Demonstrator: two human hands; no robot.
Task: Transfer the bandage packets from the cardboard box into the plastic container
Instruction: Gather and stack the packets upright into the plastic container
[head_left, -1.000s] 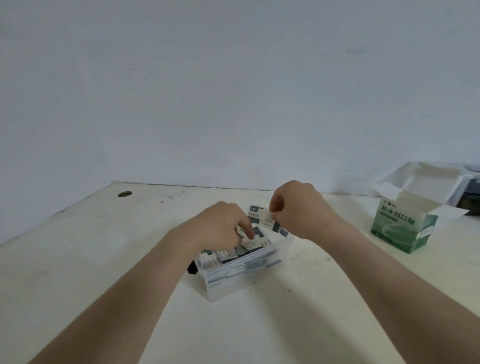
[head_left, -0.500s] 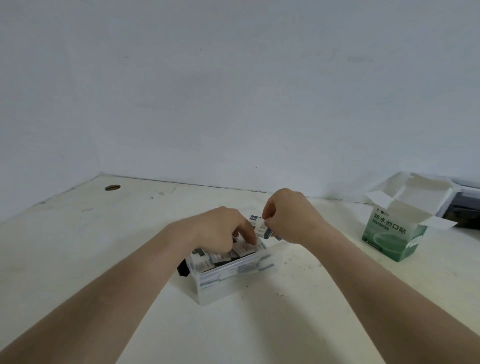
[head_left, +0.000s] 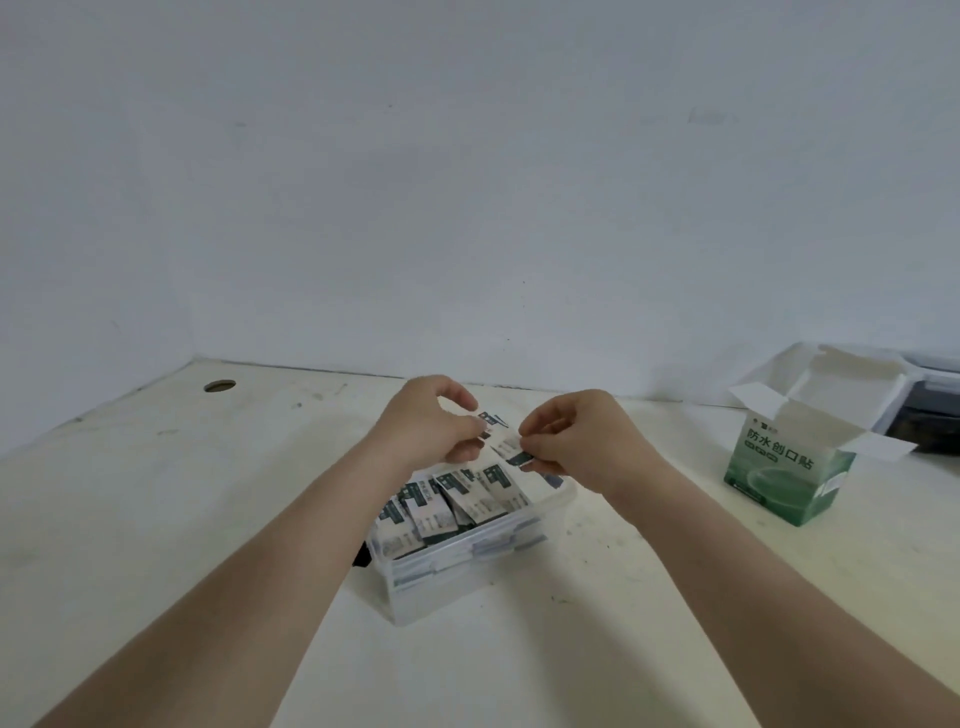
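Both hands (head_left: 431, 426) now raised above container (head_left: 441, 577)

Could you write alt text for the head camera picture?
Two bare hands, left hand and right hand, pinch bandage packets above a packet-filled clear plastic container on a pale table. An open green cardboard box stands to the right.

The small print on the bandage packets (head_left: 470, 496) in the plastic container (head_left: 441, 582) is too blurry to read. The left hand (head_left: 423, 426) hides part of one packet it pinches. A dark thing (head_left: 362, 555) peeks out behind the left forearm. At the far right, a dark tray (head_left: 930, 410) is cut off by the edge.
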